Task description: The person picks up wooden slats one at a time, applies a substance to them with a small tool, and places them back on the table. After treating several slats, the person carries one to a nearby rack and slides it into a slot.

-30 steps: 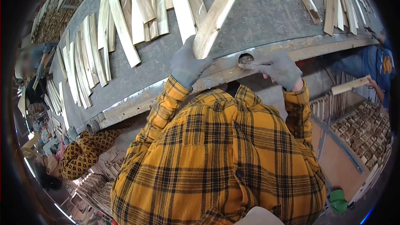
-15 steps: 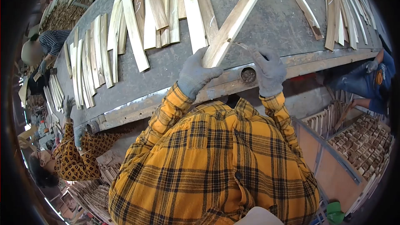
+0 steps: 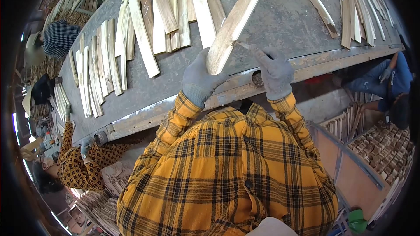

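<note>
Both of my hands wear grey gloves. My left hand (image 3: 199, 78) is closed around the near end of a wooden board (image 3: 238, 24), which slants up and away over the metal table (image 3: 288, 22). A dark knot shows on the board's right edge. My right hand (image 3: 275, 72) is closed on a thin tool with a narrow blade (image 3: 243, 45), its tip right at the knot. The glove hides most of its handle. Close beyond my left hand lies a pale board (image 3: 201, 8) on the table.
Several loose boards (image 3: 144, 39) lie fanned across the table's left side, with more boards (image 3: 348, 15) at right. A round pipe end (image 3: 257, 78) sits at the table's front edge. People work at left (image 3: 83, 161) and right (image 3: 398, 78). Stacked wood pieces (image 3: 380, 148) stand at lower right.
The board and my left hand have shifted slightly left and down. My right hand has moved left, bringing the tool's tip in to the knot.
</note>
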`<action>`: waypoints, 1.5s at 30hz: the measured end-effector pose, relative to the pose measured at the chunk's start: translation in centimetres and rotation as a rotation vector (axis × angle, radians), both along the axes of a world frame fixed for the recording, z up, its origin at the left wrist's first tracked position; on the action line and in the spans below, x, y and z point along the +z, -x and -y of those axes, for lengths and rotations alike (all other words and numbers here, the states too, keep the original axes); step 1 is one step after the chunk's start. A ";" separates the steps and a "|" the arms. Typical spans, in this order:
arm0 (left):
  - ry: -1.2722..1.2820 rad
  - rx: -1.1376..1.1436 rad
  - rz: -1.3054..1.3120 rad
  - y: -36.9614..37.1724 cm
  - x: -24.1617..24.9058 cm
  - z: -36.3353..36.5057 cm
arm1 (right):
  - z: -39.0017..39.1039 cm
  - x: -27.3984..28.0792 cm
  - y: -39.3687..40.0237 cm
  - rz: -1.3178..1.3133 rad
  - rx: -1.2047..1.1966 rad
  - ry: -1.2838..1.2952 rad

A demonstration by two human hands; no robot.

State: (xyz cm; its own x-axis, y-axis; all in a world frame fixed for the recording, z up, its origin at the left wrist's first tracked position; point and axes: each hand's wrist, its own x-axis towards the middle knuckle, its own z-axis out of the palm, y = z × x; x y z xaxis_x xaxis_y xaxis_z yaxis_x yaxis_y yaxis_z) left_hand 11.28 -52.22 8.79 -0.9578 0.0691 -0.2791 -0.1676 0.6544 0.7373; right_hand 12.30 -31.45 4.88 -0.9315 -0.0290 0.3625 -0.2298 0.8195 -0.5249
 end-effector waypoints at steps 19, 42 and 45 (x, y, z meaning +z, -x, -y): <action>0.312 -0.051 -0.131 -0.5 0.9 0.2 | 0.2 1.7 0.6 -0.136 0.066 -0.212; -0.896 0.076 0.393 0.7 -2.0 0.8 | 1.2 0.5 0.8 0.110 0.045 0.631; -1.294 0.074 0.616 1.3 -4.3 -0.1 | 1.2 0.4 1.4 0.338 0.002 1.205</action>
